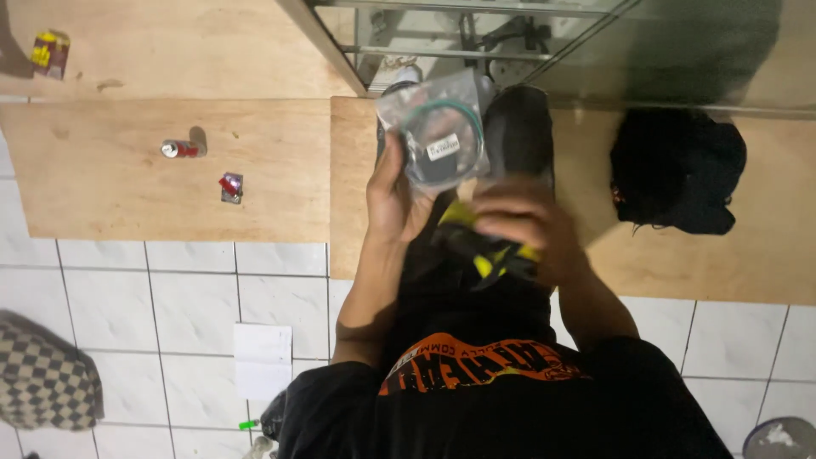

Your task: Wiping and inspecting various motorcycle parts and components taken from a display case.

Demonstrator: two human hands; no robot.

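Seen from above, the left hand (395,200) pinches the lower edge of a clear plastic bag (438,127) holding a coiled green-and-black cable. The bag looks light, floppy and slippery. The right hand (527,229) grips a yellow-and-black item (486,255), blurred.

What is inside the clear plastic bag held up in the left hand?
The clear plastic bag, held by the left hand, shows a green ring, a dark round part and a white label. Glare on the plastic hides anything finer.
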